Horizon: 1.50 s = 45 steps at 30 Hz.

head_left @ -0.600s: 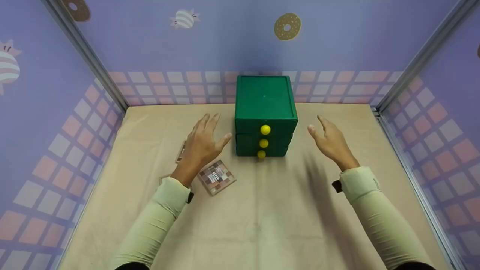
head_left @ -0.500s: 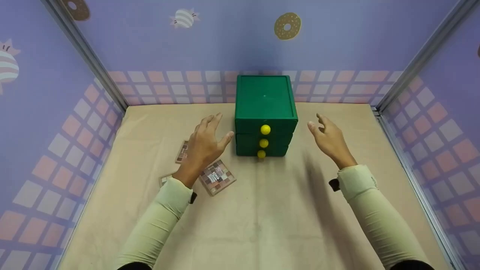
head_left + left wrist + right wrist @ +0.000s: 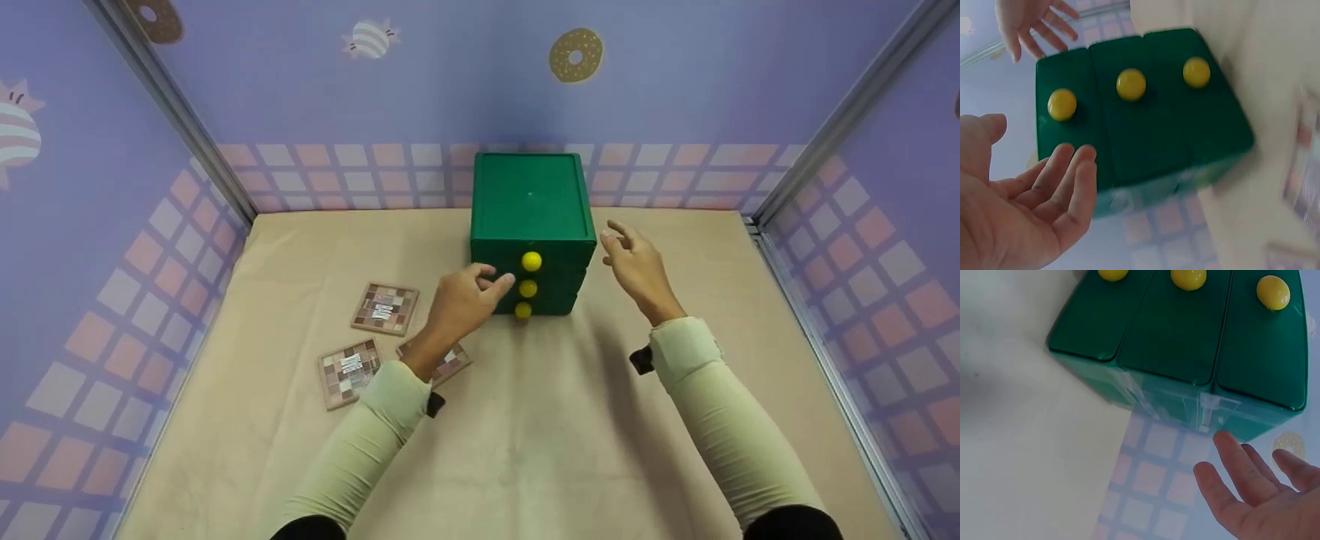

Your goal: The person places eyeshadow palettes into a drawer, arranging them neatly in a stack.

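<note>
A green cabinet (image 3: 529,196) of three stacked drawers, each with a yellow round knob (image 3: 531,261), stands against the back wall with its drawers shut. In front of its left side hovers my left hand (image 3: 459,301), fingers loosely bent, holding nothing. The left wrist view shows that hand (image 3: 1033,208) near the top drawer's knob (image 3: 1062,104), a gap between them. My right hand (image 3: 639,266) is beside the cabinet's right side, fingers relaxed and spread. Its fingertips come near the cabinet's side in the right wrist view, where the hand (image 3: 1264,489) is also empty.
Three flat square checkered palettes lie on the cloth-covered table (image 3: 570,450) to the left: one at the back (image 3: 385,308), one at the front left (image 3: 349,373), one partly under my left forearm (image 3: 451,364). Patterned walls (image 3: 300,90) enclose the table at back and sides.
My left hand has moved right and slightly toward me, from left of the cabinet to its front, its fingers bending more. My right hand has shifted left, closer to the cabinet.
</note>
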Motion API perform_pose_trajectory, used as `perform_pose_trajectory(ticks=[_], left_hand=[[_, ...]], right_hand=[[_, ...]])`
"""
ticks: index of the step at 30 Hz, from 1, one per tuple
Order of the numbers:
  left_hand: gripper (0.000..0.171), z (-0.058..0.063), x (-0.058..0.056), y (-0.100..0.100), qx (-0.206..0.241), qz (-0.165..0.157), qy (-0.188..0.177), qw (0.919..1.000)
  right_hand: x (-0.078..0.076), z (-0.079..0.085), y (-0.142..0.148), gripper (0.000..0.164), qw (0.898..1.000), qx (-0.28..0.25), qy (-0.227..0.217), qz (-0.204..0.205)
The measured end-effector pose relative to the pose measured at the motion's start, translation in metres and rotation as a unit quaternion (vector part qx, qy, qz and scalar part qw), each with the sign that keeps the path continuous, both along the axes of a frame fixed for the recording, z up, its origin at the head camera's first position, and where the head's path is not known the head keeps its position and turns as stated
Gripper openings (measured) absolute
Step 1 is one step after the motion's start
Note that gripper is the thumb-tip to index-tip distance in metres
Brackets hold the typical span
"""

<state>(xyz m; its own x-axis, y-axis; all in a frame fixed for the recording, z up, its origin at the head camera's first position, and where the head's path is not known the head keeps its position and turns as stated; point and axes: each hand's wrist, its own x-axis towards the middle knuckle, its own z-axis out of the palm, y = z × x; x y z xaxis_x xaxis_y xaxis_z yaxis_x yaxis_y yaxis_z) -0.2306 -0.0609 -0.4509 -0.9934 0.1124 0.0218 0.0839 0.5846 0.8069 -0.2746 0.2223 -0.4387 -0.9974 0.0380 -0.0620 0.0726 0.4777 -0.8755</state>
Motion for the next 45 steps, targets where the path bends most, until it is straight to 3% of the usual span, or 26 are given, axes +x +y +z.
perform_pose_trajectory(ticks=[3, 8, 14, 20, 30, 34, 45], left_hand=[[0.053, -0.004, -0.004, 0.012, 0.066, 0.012, -0.072, 0.9951], [0.054, -0.006, -0.012, 0.028, 0.171, 0.031, -0.176, 0.9690], [0.056, -0.004, -0.022, 0.044, 0.248, 0.053, -0.237, 0.9379], [0.055, -0.004, -0.026, 0.053, 0.299, 0.084, -0.254, 0.9158], [0.048, -0.004, -0.029, 0.061, 0.358, 0.124, -0.243, 0.8932], [0.043, -0.005, -0.029, 0.060, 0.369, 0.124, -0.242, 0.8886], [0.039, -0.006, -0.024, 0.056, 0.373, 0.095, -0.245, 0.8898]], right_hand=[[-0.003, -0.002, -0.005, 0.065, 1.000, -0.023, -0.014, 0.002], [-0.007, -0.005, -0.008, 0.063, 0.999, -0.037, -0.030, 0.001], [-0.009, -0.008, -0.009, 0.058, 0.998, -0.051, -0.037, -0.007], [-0.008, -0.009, -0.014, 0.054, 0.997, -0.058, -0.041, -0.008], [-0.009, -0.010, -0.016, 0.054, 0.997, -0.066, -0.050, -0.008], [-0.010, -0.010, -0.016, 0.054, 0.997, -0.067, -0.048, -0.008], [-0.010, -0.009, -0.014, 0.054, 0.996, -0.070, -0.048, 0.004]])
